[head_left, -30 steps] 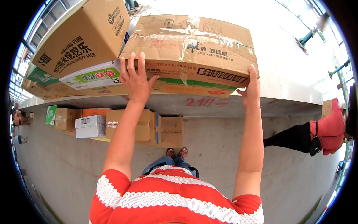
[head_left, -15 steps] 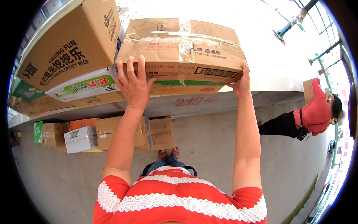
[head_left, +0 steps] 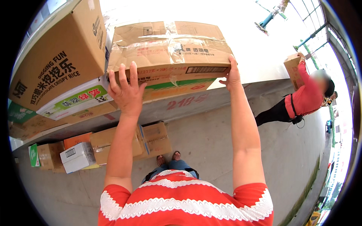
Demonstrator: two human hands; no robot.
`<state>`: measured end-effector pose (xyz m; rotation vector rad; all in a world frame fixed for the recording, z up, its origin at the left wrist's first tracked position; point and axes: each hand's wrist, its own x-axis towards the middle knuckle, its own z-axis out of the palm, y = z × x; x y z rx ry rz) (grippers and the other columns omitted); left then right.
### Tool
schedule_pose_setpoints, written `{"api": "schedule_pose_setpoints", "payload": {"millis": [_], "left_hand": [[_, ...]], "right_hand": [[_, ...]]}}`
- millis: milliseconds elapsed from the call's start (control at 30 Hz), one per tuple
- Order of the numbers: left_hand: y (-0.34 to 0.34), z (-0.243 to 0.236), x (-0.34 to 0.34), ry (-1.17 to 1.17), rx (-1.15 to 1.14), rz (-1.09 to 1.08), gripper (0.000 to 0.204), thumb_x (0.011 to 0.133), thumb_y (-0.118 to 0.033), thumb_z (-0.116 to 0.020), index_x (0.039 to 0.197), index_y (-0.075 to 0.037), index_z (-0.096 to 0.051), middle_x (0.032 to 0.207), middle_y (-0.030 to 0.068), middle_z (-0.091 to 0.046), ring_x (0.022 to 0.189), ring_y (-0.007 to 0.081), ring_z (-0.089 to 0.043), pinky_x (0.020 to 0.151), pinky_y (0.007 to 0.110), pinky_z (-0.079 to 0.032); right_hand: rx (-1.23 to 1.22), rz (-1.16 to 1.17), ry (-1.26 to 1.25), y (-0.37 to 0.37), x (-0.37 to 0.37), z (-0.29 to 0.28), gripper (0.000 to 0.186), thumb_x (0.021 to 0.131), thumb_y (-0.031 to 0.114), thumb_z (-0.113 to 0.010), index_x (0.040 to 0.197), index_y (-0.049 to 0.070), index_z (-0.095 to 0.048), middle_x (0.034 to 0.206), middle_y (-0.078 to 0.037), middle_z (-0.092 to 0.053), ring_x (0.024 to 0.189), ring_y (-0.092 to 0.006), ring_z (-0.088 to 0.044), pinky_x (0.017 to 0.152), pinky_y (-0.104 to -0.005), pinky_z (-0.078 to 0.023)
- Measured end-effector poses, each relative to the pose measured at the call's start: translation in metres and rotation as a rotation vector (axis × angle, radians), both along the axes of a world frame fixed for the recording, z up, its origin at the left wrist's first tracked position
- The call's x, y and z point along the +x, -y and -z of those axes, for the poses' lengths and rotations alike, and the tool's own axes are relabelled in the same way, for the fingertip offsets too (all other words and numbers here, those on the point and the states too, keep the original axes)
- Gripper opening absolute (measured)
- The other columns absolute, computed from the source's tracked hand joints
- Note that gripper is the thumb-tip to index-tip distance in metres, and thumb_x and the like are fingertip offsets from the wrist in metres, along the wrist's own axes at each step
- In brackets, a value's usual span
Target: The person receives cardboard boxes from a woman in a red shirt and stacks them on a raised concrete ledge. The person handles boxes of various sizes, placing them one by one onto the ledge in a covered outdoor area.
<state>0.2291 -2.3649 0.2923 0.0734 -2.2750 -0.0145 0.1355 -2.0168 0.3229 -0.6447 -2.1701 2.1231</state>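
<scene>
A taped brown cardboard box lies on a raised pale ledge, on top of a flatter carton with a green stripe. My left hand is open, its fingers spread against the upper box's front left corner. At the front right corner, my right hand curls round the box's edge, thumb toward the front face. Both arms reach forward, and the box still rests on the carton beneath.
A large brown carton stands on a white-and-green box at the left. More cartons line the floor below the ledge's front wall. To the right, a person in red holds a brown box.
The view has turned slightly, shifting the ledge and boxes left in the picture. My hands stay at the same box. The person at right has lifted their box higher, nearer the ledge.
</scene>
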Motion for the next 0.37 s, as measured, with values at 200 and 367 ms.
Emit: {"api": "schedule_pose_setpoints", "payload": {"millis": [200,367], "left_hand": [[-0.002,0.000,-0.001,0.012,-0.003,-0.045,0.095,0.059,-0.043,-0.084,0.142,-0.027,-0.040,0.141,0.0040,-0.035,0.131,0.0349,-0.031,0.095,0.048,-0.037],[-0.005,-0.001,-0.002,0.026,-0.046,-0.097,0.098,0.059,-0.045,-0.084,0.144,-0.028,-0.037,0.143,0.0040,-0.033,0.132,0.0348,-0.030,0.094,0.051,-0.040]], "right_hand": [[0.063,0.027,0.021,-0.005,-0.004,0.003,0.099,0.070,0.078,-0.051,0.143,0.014,-0.033,0.143,-0.014,-0.037,0.123,-0.0354,-0.040,0.089,-0.0584,-0.036],[0.091,-0.043,-0.071,-0.019,0.007,-0.015,0.101,0.068,0.077,-0.055,0.142,0.011,-0.037,0.141,-0.014,-0.041,0.124,-0.0346,-0.040,0.086,-0.0547,-0.040]]}}
